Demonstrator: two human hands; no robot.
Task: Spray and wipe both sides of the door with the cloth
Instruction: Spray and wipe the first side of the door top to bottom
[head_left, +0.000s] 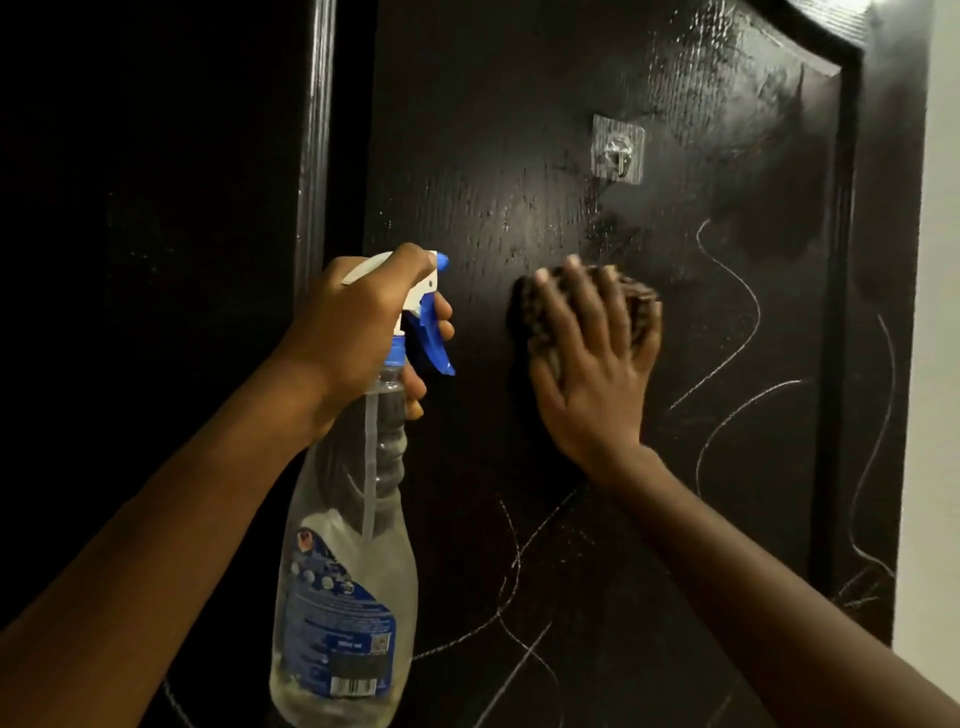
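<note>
Clear adhesive hook, white wall, chalk scribbles

The dark door in front of me carries a clear stick-on hook. Just below the hook, my right hand presses the cloth flat against the panel. Wet streaks shine left of and above the hook. Pale scribbled lines wander below it and to its right.

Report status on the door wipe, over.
Left hand grips spray bottle, nozzle toward door. Right hand presses cloth flat on door. White scribbles unwiped below and right. Adhesive hook sits above the cloth.
</note>
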